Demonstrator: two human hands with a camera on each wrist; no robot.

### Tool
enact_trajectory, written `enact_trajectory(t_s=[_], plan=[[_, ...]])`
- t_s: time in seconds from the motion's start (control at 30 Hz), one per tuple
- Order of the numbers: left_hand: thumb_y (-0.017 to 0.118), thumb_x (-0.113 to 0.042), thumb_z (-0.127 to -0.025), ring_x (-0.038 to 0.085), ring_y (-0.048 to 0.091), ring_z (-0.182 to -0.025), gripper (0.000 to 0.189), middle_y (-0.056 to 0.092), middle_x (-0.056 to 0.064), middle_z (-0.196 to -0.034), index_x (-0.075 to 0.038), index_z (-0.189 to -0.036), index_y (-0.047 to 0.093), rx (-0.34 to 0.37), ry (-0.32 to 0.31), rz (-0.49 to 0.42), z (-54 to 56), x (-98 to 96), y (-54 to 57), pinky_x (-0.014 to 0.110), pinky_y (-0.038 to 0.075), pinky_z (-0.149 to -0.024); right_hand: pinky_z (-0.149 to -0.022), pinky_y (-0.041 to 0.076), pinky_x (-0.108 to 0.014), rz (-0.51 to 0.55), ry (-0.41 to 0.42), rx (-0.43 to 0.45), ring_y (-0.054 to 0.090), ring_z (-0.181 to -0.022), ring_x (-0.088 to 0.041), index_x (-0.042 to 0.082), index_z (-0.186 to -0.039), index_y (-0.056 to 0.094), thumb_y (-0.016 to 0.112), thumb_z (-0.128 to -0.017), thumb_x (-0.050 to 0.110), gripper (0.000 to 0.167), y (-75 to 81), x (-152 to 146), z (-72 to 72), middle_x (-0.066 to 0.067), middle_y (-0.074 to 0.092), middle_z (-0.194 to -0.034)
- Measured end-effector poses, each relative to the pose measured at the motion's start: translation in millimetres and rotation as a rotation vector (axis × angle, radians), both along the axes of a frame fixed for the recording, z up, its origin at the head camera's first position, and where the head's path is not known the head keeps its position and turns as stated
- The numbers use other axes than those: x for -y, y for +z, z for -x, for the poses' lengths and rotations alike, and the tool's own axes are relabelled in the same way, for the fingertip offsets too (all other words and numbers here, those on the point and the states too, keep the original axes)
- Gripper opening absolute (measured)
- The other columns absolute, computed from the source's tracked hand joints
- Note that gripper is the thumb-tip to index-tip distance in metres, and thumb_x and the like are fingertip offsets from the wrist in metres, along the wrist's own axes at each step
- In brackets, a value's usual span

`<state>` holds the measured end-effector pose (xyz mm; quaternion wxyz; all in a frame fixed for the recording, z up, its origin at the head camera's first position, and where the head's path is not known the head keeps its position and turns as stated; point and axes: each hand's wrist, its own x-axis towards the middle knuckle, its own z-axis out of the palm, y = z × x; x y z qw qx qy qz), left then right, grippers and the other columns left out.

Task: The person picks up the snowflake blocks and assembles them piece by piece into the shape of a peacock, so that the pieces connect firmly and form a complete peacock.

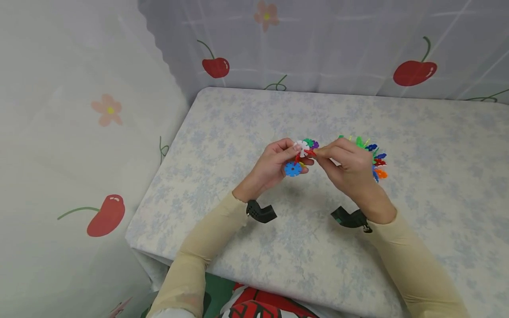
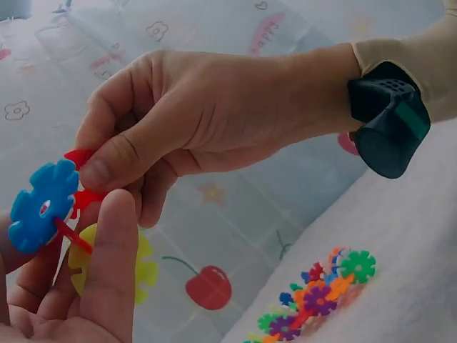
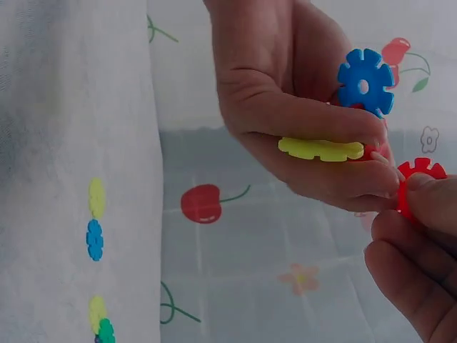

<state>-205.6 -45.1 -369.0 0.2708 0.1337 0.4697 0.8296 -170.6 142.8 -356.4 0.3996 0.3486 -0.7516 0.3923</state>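
My left hand (image 1: 272,163) holds a cluster of joined plastic snowflake discs. A white disc (image 1: 303,149), a green disc (image 1: 308,141), a purple disc (image 1: 315,144) and a blue disc (image 1: 293,169) show in the head view. The yellow disc (image 3: 321,148) lies between two fingers of that hand in the right wrist view. With thumb and fingertips, my right hand (image 1: 350,165) pinches a red disc (image 3: 421,170) at the cluster's right side. Fingers of both hands hide part of the cluster.
A heap of many-coloured snowflake discs (image 2: 318,296) lies on the table behind my right hand. The table (image 1: 199,145) wears a pale patterned cloth. Curtains with printed cherries (image 1: 216,67) hang at the back and left. Each wrist carries a black camera (image 1: 260,212).
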Motion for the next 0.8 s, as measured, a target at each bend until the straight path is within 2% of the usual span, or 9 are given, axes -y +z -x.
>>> enact_trajectory(t_s=[0.13,0.23,0.37,0.47,0.53,0.6,0.7,0.77,0.8], plan=[[0.036,-0.021,-0.112,0.013,0.072,-0.083,0.029,0.07,0.001,-0.096,-0.012,-0.1,0.061,0.181,-0.109,-0.088,4.1,-3.6,-5.0,0.026,0.063,-0.07,-0.083,0.049,-0.003,0.048,0.026,0.12,0.067,-0.07,-0.014,-0.004,-0.093,0.077,0.073,-0.094,0.031,0.035,5.8,-1,-2.2,-0.016,0.072,-0.081],[0.033,-0.031,-0.112,0.015,0.07,-0.084,0.034,0.072,0.0,-0.096,-0.014,-0.104,0.062,0.302,-0.146,-0.153,6.8,-3.7,-7.9,0.025,0.059,-0.067,-0.081,0.051,-0.005,0.093,-0.005,0.214,0.066,-0.079,0.009,-0.006,-0.102,0.075,0.076,-0.093,0.019,0.028,9.0,-2,-4.4,-0.02,0.073,-0.088],[0.03,-0.031,-0.113,0.016,0.071,-0.085,0.039,0.077,0.0,-0.093,-0.017,-0.093,0.062,0.334,-0.124,-0.177,8.6,-0.8,-9.1,0.026,0.053,-0.064,-0.074,0.049,-0.004,0.112,-0.059,0.298,0.058,-0.082,0.023,-0.011,-0.107,0.071,0.072,-0.085,-0.01,0.022,10.8,-4,-5.2,-0.024,0.071,-0.09],[0.03,-0.03,-0.113,0.017,0.07,-0.087,0.038,0.077,0.0,-0.094,-0.019,-0.092,0.059,0.289,-0.092,-0.144,9.8,-0.1,-9.8,0.026,0.05,-0.067,-0.07,0.048,-0.004,0.09,-0.065,0.338,0.057,-0.078,0.023,-0.011,-0.108,0.071,0.071,-0.085,-0.012,0.023,10.9,-6,-4.0,-0.024,0.072,-0.091],[0.033,-0.029,-0.113,0.015,0.069,-0.086,0.033,0.076,-0.003,-0.095,-0.018,-0.095,0.059,0.21,-0.035,-0.062,10.6,-0.8,-11.0,0.026,0.049,-0.069,-0.069,0.047,-0.004,0.055,-0.078,0.353,0.056,-0.077,0.023,-0.01,-0.109,0.072,0.071,-0.086,-0.008,0.022,10.5,-7,-2.8,-0.023,0.073,-0.092],[0.041,-0.026,-0.111,0.011,0.064,-0.081,0.026,0.072,-0.003,-0.094,-0.013,-0.1,0.062,0.058,0.063,0.099,11.9,-1.6,-14.0,0.024,0.048,-0.07,-0.067,0.046,-0.004,0.02,-0.095,0.403,0.056,-0.074,0.021,-0.007,-0.11,0.073,0.07,-0.09,-0.004,0.021,10.1,-9,-1.4,-0.021,0.075,-0.093],[0.053,-0.022,-0.107,0.01,0.056,-0.076,0.024,0.069,0.006,-0.093,-0.005,-0.106,0.069,-0.265,0.2,0.479,15.3,-2.2,-22.9,0.021,0.046,-0.067,-0.063,0.047,-0.009,-0.046,-0.148,0.569,0.06,-0.071,0.008,-0.002,-0.113,0.073,0.067,-0.097,0.008,0.02,9.9,-12,0.7,-0.017,0.076,-0.092],[0.058,-0.022,-0.104,0.013,0.054,-0.073,0.024,0.068,0.011,-0.091,-0.003,-0.104,0.073,-0.465,0.236,0.725,17.5,-2.0,-29.9,0.021,0.044,-0.064,-0.062,0.049,-0.016,-0.11,-0.185,0.72,0.064,-0.074,-0.004,0.004,-0.118,0.073,0.065,-0.1,0.019,0.024,9.5,-14,2.3,-0.014,0.077,-0.096],[0.06,-0.023,-0.104,0.014,0.056,-0.074,0.025,0.069,0.012,-0.091,-0.004,-0.102,0.075,-0.548,0.229,0.812,18.4,-2.0,-32.9,0.021,0.045,-0.064,-0.062,0.049,-0.02,-0.144,-0.196,0.787,0.066,-0.076,-0.011,0.006,-0.12,0.072,0.064,-0.101,0.023,0.027,9.5,-15,3.2,-0.014,0.076,-0.099]])
